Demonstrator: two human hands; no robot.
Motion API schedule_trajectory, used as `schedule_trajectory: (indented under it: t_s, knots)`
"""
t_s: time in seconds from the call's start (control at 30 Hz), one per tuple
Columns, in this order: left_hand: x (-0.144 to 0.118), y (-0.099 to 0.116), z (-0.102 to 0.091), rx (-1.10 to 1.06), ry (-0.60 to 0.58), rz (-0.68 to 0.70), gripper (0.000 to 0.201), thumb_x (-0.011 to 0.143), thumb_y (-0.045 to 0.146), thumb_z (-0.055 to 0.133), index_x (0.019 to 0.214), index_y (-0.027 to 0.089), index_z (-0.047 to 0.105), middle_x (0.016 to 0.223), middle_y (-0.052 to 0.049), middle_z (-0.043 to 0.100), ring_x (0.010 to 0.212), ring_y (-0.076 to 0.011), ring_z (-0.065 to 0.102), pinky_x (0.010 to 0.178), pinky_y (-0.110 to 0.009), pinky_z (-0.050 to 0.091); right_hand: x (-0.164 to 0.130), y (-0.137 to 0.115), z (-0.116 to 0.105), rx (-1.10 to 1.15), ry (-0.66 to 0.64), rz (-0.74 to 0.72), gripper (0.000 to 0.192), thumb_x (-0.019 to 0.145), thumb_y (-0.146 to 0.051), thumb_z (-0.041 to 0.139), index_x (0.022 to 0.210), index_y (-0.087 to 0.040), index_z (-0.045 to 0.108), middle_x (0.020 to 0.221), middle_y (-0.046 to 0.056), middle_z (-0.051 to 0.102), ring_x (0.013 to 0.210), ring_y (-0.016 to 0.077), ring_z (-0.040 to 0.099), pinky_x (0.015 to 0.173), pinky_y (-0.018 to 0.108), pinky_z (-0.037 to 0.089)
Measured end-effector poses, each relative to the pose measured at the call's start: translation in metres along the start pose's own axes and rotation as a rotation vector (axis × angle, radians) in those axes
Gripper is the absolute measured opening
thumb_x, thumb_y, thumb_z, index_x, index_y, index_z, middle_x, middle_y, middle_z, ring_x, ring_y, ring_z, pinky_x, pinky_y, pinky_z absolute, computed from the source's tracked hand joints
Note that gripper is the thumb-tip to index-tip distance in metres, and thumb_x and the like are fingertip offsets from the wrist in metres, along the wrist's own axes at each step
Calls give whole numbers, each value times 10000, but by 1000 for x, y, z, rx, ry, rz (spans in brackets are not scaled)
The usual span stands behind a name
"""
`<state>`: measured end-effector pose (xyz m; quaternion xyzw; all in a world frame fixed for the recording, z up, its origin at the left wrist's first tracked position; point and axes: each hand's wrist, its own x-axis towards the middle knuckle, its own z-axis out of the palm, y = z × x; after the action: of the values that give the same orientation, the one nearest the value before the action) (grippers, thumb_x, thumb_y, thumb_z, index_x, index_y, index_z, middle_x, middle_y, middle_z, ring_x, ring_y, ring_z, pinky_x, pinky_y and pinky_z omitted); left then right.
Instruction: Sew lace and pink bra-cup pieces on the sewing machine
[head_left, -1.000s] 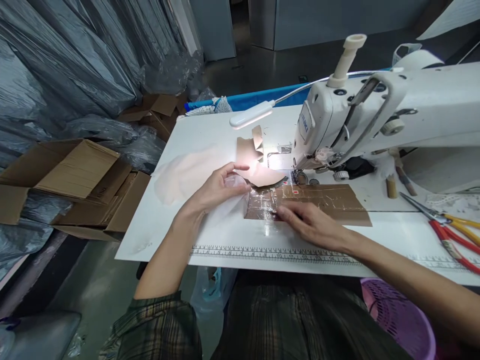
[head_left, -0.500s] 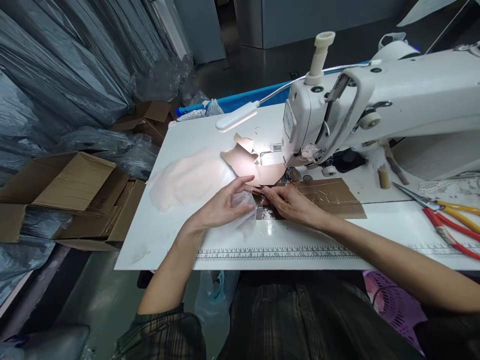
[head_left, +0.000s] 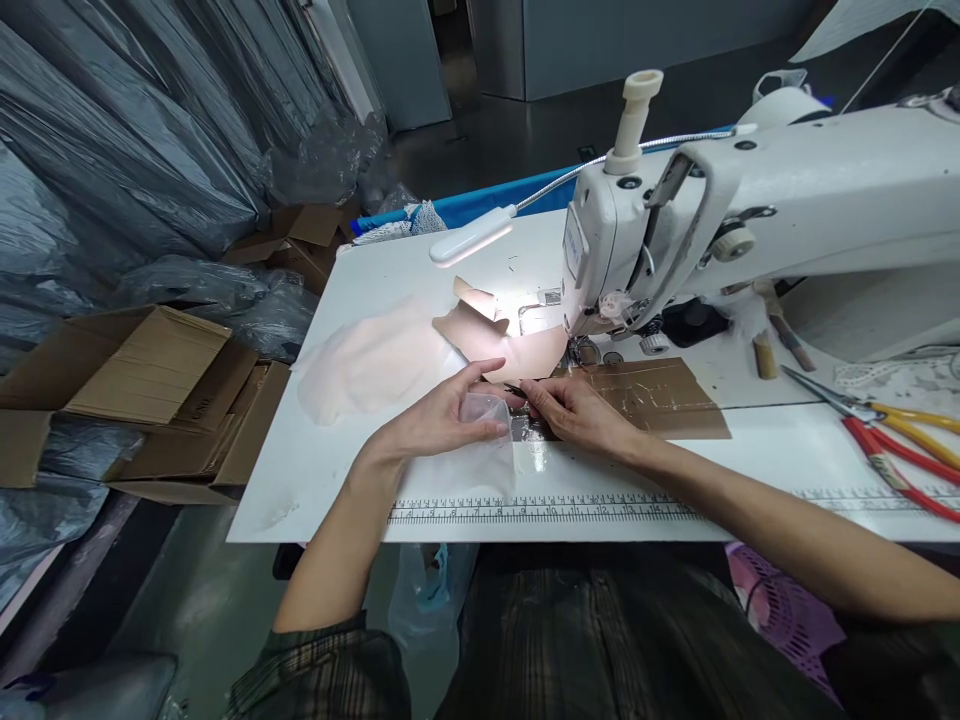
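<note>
My left hand (head_left: pixel 450 412) is closed on a piece of sheer white fabric (head_left: pixel 480 465), with the thumb toward me and the forefinger stretched toward the needle area. My right hand (head_left: pixel 574 412) pinches a small dark, thin tool (head_left: pixel 514 389), its tip pointing left at the left fingertips; its exact kind I cannot make out. Just beyond the fingers, a curved peach-coloured piece (head_left: pixel 517 352) lies beside the needle of the white sewing machine (head_left: pixel 600 250). Under the right hand is a brown taped sheet (head_left: pixel 660 398). The fingertips partly hide the fabric's edge.
A pale pink sheer cloth (head_left: pixel 367 365) lies on the white table (head_left: pixel 289 460) at left. Red and yellow-handled tools (head_left: pixel 892 440) rest at right. A lamp (head_left: pixel 472 237) hangs over the work. Cardboard boxes (head_left: pixel 157 370) stand left of the table.
The dark tool now shows between the hands, where it was mostly hidden. The peach piece has shifted slightly left and toward me. The sheer fabric hangs lower beneath the left hand.
</note>
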<state>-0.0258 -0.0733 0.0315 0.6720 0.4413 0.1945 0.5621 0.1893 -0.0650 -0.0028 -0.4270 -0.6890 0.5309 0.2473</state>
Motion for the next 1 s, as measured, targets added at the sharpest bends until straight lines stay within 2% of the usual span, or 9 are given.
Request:
schedule_trajectory:
  t_s: [0.17,0.33,0.4,0.5,0.63,0.7,0.8,0.9,1.0]
  knots:
    - [-26,7,-34,178,-154,2,660,858,343,663,1457,276,396,1178,-93,697,906,-187,690,749,-300,553,-51,12,-35,-341,44,0,579,980,-604,290,742,-167,585,655,39,548,577,138,461,580,282,335]
    - [-37,13,-55,581,235,58,414,848,440,658,1223,264,637,1252,-69,649,1142,-252,602,943,-383,512,-87,26,-59,-950,299,-260,469,956,-509,422,1098,-125,651,1101,209,591,965,329,541,778,446,427]
    - [-28,16,-47,694,349,97,377,878,431,611,1203,241,639,1282,-78,614,1193,-268,567,1004,-434,479,-75,24,-50,-935,257,-393,455,966,-411,432,1278,-103,553,1203,217,551,1059,329,516,847,462,450]
    - [-9,18,-27,864,291,121,414,902,319,566,1301,208,554,1385,-114,508,1274,-283,491,1060,-488,425,-33,14,-24,-854,154,-496,458,953,-271,451,1377,-99,440,1261,205,524,1112,293,492,902,437,466]
    - [11,9,-18,1036,234,108,440,865,171,574,1302,211,549,1496,-143,354,1372,-333,360,1085,-559,362,21,-3,6,-906,43,-374,285,897,-108,447,1127,-72,610,1098,205,594,1022,290,521,843,432,459]
    - [15,7,-28,1062,311,143,290,869,161,565,1142,217,645,1462,-131,399,1362,-342,369,1090,-599,321,28,-10,13,-720,58,-364,254,914,-106,426,1035,-108,649,985,151,630,940,244,550,821,392,459]
    - [16,14,-48,896,435,333,79,866,253,617,889,207,677,1395,-104,487,1321,-311,433,1105,-570,312,11,-18,18,-20,165,-354,253,981,-268,426,1017,-152,649,865,67,645,789,153,583,747,299,491]
    - [18,29,-58,643,381,481,207,814,394,701,795,202,626,1278,-89,595,1211,-276,542,1053,-476,408,-21,-19,17,702,141,-142,313,923,-457,570,929,-156,656,790,29,651,693,97,611,700,234,543]
    - [29,40,-52,715,394,458,275,768,444,746,828,215,607,1198,-82,636,1145,-293,569,1023,-484,415,-46,-12,10,1114,177,157,247,802,-378,756,871,-153,679,844,31,683,725,71,648,772,189,576]
